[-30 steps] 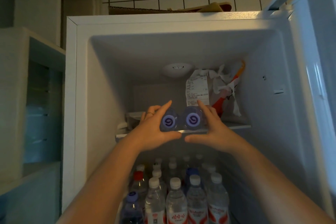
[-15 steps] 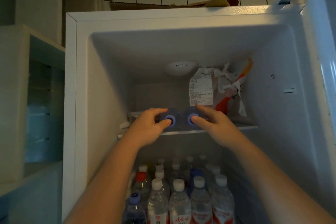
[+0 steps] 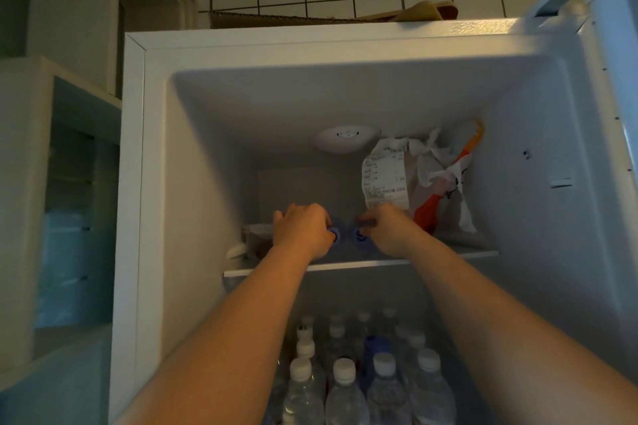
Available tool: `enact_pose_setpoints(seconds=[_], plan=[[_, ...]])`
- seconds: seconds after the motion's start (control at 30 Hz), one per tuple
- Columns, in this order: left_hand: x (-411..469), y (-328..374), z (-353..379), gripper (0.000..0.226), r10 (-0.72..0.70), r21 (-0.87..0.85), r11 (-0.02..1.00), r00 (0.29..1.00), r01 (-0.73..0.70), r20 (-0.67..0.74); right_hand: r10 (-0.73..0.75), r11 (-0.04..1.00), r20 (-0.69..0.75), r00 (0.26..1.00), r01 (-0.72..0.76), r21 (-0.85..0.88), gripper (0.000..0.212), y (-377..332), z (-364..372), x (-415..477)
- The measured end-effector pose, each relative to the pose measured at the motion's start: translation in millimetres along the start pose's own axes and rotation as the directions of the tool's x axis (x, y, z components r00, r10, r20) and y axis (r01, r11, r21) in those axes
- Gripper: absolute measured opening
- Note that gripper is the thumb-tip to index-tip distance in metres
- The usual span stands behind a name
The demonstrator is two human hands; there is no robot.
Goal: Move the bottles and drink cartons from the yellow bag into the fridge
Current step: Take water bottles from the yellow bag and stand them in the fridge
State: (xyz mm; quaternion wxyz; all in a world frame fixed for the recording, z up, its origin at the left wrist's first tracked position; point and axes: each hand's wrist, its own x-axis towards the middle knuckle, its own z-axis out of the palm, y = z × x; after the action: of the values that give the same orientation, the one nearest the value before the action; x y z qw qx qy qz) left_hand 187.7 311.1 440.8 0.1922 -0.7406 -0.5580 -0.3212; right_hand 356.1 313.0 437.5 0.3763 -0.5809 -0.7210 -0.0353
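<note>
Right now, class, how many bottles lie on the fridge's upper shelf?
2. The left bottle is under the left hand, the right bottle beside it under the right hand; more may be hidden behind.

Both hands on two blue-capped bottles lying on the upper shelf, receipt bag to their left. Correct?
Wrong on one point: the receipt bag sits right of the blue-capped bottles, not left; the head view shows it. The rest holds: left hand and right hand are on the bottles, lying on the upper shelf.
</note>
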Motion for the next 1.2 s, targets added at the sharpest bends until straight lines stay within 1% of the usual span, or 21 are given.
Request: enact_pose_setpoints(seconds=[0.17, 0.23, 0.3, 0.33, 0.4, 0.47, 0.53, 0.63, 0.67, 0.77, 0.83, 0.93, 0.97, 1.03, 1.1, 1.2], plan=[[17, 6, 0, 0.018, 0.019, 0.068, 0.997, 0.998, -0.023, 0.052, -0.035, 0.992, 0.036, 0.999, 0.039, -0.118, 0.034, 0, 1, 10], [19, 5, 1, 0.018, 0.005, 0.059, 0.998, 0.998, -0.009, 0.068, -0.047, 0.991, 0.026, 0.999, 0.050, -0.122, 0.033, 0, 3, 9], [15, 3, 2, 0.017, -0.006, 0.041, 0.999, 0.998, 0.003, 0.068, -0.048, 0.992, 0.007, 0.999, 0.048, -0.113, 0.026, 0, 6, 4], [13, 3, 3, 0.016, -0.007, 0.037, 0.999, 0.998, 0.004, 0.068, -0.045, 0.994, -0.012, 0.999, 0.043, -0.103, 0.021, -2, 6, 1], [4, 3, 2, 0.019, -0.006, 0.007, 1.000, 0.999, 0.006, 0.053, -0.037, 0.998, -0.081, 0.996, 0.033, -0.046, 0.018, -7, 4, -10], [-8, 3, -1, 0.025, -0.004, -0.063, 0.998, 1.000, 0.005, 0.010, -0.033, 0.999, -0.146, 0.989, 0.038, 0.030, 0.027, -8, 0, -23], [-23, 2, -3, 0.033, 0.009, -0.139, 0.990, 0.998, -0.018, -0.064, -0.036, 0.998, -0.231, 0.972, 0.048, 0.045, 0.041, -6, 0, -40], [-53, 0, -1, 0.046, 0.027, -0.282, 0.955, 0.971, -0.096, -0.239, -0.143, 0.986, -0.408, 0.902, 0.165, 0.019, 0.043, -3, 9, -70], [-64, -1, 2, 0.048, 0.038, -0.310, 0.941, 0.954, -0.134, -0.298, -0.158, 0.986, -0.428, 0.890, 0.163, -0.026, 0.044, -2, 13, -80], [-102, -5, 16, 0.054, 0.073, -0.339, 0.914, 0.911, -0.225, -0.406, -0.122, 0.976, -0.397, 0.910, 0.038, -0.214, 0.054, 3, 29, -115], [-131, -8, 30, 0.058, 0.094, -0.361, 0.895, 0.900, -0.264, -0.425, -0.120, 0.973, -0.381, 0.917, 0.033, -0.228, 0.059, 5, 42, -142], [-183, -9, 53, 0.058, 0.099, -0.451, 0.831, 0.884, -0.326, -0.456, -0.127, 0.990, -0.399, 0.908, 0.089, -0.112, 0.062, 9, 68, -189], [-202, -9, 61, 0.055, 0.095, -0.488, 0.805, 0.887, -0.336, -0.452, -0.126, 0.992, -0.404, 0.906, 0.109, -0.063, 0.060, 11, 78, -205], [-242, -7, 79, 0.048, 0.088, -0.595, 0.733, 0.913, -0.330, -0.399, -0.121, 0.987, -0.405, 0.906, 0.153, 0.046, 0.056, 15, 99, -239], [-282, -7, 100, 0.042, 0.049, -0.718, 0.649, 0.956, -0.250, -0.289, -0.094, 0.965, -0.406, 0.909, 0.183, 0.185, 0.051, 17, 121, -272], [-336, -8, 128, 0.035, -0.050, -0.828, 0.559, 0.995, -0.046, -0.089, 0.048, 0.886, -0.370, 0.928, 0.132, 0.444, 0.043, 19, 156, -321]])
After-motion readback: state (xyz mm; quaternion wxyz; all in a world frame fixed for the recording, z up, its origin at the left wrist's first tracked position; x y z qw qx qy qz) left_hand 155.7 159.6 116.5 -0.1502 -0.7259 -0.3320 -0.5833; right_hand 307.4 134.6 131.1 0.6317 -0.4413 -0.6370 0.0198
